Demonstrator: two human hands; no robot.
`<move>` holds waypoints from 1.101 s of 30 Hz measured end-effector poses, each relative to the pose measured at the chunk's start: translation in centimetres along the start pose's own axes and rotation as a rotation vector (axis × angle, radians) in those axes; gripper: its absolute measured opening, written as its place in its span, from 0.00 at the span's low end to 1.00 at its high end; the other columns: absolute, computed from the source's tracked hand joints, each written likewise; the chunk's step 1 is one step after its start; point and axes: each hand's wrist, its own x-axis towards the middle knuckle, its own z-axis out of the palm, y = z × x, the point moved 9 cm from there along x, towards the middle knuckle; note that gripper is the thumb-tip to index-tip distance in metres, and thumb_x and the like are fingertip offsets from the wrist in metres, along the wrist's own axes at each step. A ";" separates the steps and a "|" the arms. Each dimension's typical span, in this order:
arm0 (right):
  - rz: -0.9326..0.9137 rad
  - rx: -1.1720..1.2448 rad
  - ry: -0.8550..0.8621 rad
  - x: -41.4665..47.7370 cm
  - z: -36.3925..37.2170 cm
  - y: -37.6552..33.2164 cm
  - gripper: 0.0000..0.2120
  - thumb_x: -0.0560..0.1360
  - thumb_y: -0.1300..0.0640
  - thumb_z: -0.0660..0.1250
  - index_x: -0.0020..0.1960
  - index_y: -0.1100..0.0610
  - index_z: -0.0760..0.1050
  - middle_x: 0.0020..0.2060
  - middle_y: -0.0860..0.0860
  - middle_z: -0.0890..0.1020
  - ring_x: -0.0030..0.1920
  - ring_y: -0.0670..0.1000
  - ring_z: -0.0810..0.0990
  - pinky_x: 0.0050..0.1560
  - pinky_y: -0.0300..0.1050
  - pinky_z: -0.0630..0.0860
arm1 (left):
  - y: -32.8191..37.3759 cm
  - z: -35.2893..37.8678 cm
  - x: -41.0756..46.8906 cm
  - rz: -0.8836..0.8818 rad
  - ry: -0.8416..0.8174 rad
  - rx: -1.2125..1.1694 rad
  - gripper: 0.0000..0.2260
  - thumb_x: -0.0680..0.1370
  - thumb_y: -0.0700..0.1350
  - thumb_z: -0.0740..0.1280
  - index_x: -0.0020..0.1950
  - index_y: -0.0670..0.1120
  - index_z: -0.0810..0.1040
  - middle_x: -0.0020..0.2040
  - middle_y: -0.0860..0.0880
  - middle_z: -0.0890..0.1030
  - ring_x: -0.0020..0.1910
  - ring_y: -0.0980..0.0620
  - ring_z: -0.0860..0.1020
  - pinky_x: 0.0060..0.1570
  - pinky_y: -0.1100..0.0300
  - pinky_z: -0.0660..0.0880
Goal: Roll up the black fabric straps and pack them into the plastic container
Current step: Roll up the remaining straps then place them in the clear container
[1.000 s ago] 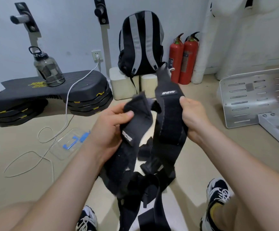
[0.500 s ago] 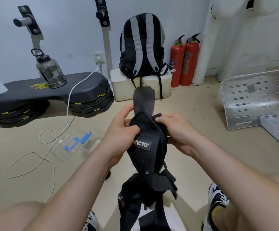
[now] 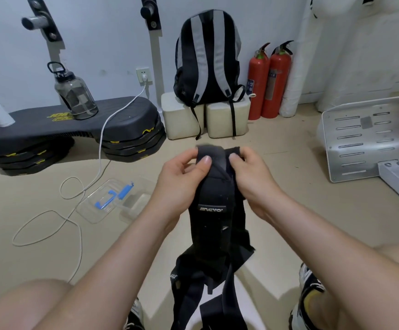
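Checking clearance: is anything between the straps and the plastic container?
Nothing visible. The left hand and right hand hold the black straps; the plastic container lies on the floor to their left, a white cable beside it.

The black straps (image 3: 214, 225) run off the bottom edge; my left forearm (image 3: 122, 253) covers a corner of the plastic container (image 3: 105, 203); the metal plate (image 3: 355, 148) blurs at right.

On black fabric strap (image 3: 214, 234), sewn label (image 3: 210, 209): white letters, probably "INCYO", first letters blurred. lower strap end (image 3: 174, 277): white sideways print, unreadable. step platform (image 3: 122, 108): yellow logo (image 3: 60, 115), illegible. fire extinguishers (image 3: 258, 75): label text too small to read.
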 end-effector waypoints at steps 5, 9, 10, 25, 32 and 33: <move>0.025 0.153 -0.056 0.6 -1.3 -0.4 0.08 0.84 0.56 0.56 0.55 0.57 0.72 0.44 0.56 0.79 0.43 0.54 0.77 0.42 0.50 0.72 | 1.1 -1.0 0.2 0.040 0.007 -0.132 0.08 0.81 0.43 0.65 0.49 0.45 0.84 0.43 0.46 0.85 0.42 0.51 0.83 0.41 0.60 0.78; 0.003 0.308 -0.152 -0.7 0.0 -1.1 0.09 0.84 0.60 0.56 0.60 0.55 0.73 0.50 0.56 0.84 0.47 0.55 0.83 0.40 0.47 0.79 | -0.1 -0.9 0.0 0.011 0.072 -0.098 0.08 0.79 0.42 0.68 0.47 0.40 0.84 0.40 0.45 0.83 0.39 0.51 0.80 0.38 0.61 0.77; 0.009 0.350 -0.184 -1.0 0.4 -1.1 0.10 0.84 0.60 0.56 0.61 0.54 0.73 0.53 0.58 0.84 0.50 0.57 0.84 0.44 0.51 0.81 | -0.3 -0.7 0.0 0.005 0.065 -0.099 0.08 0.79 0.42 0.68 0.48 0.38 0.83 0.40 0.45 0.83 0.39 0.51 0.80 0.38 0.61 0.77; 0.069 0.677 -0.240 -1.5 1.1 -1.3 0.12 0.85 0.63 0.54 0.65 0.58 0.71 0.59 0.61 0.82 0.54 0.57 0.84 0.57 0.56 0.81 | -2.7 -0.7 0.0 -0.073 0.158 -0.032 0.08 0.78 0.43 0.69 0.46 0.39 0.85 0.39 0.45 0.85 0.37 0.52 0.82 0.36 0.62 0.78; 0.074 0.702 -0.231 -1.8 1.7 -1.2 0.13 0.85 0.63 0.52 0.66 0.59 0.69 0.60 0.62 0.81 0.59 0.61 0.82 0.58 0.59 0.80 | -2.9 -1.1 0.0 -0.063 0.227 0.025 0.10 0.77 0.45 0.72 0.40 0.39 0.84 0.35 0.45 0.84 0.35 0.51 0.80 0.38 0.58 0.78; 0.075 0.709 -0.234 -1.9 1.8 -1.3 0.13 0.85 0.63 0.52 0.66 0.59 0.69 0.60 0.62 0.81 0.59 0.61 0.82 0.58 0.59 0.80 | -2.8 -1.1 0.0 -0.056 0.236 0.029 0.11 0.77 0.45 0.72 0.40 0.38 0.84 0.35 0.44 0.83 0.34 0.51 0.79 0.37 0.58 0.77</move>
